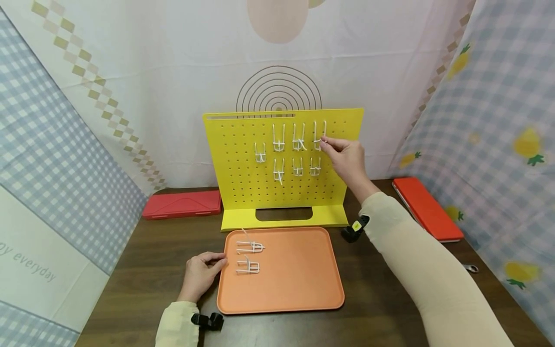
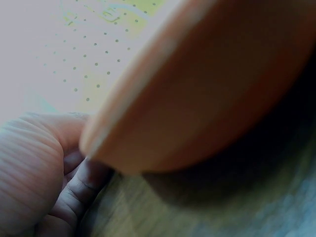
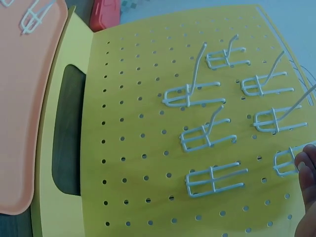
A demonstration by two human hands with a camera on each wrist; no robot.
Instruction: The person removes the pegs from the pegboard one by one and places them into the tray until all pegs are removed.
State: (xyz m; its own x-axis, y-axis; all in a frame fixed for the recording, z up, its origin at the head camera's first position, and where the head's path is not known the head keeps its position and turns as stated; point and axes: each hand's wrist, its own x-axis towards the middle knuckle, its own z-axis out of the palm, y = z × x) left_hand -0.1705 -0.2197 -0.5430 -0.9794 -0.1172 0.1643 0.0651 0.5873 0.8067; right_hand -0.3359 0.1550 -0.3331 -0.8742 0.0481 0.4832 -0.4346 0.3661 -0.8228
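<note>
A yellow pegboard [image 1: 240, 202] stands upright, with several white wire hooks on its middle and right part. At the upper right of the board, my right hand [image 1: 349, 161] pinches the prong of a white pegboard hook [image 1: 315, 129]. That hook [image 3: 282, 171] lies against the board in the right wrist view, partly covered by the fingertips. My left hand [image 1: 201, 273] grips the left rim of an orange tray [image 1: 299, 277], also close up in the left wrist view. On the tray's left side lie two more hooks, an upper hook [image 1: 257, 247] and a lower hook [image 1: 254, 268].
A red case [image 1: 182, 204] lies left of the board on the dark wooden table [image 1: 130, 284]. To the right is a flat orange-red box [image 1: 427, 209], with a metal wrench end [image 1: 470, 268] near the right sleeve. Patterned cloths hang behind and at both sides.
</note>
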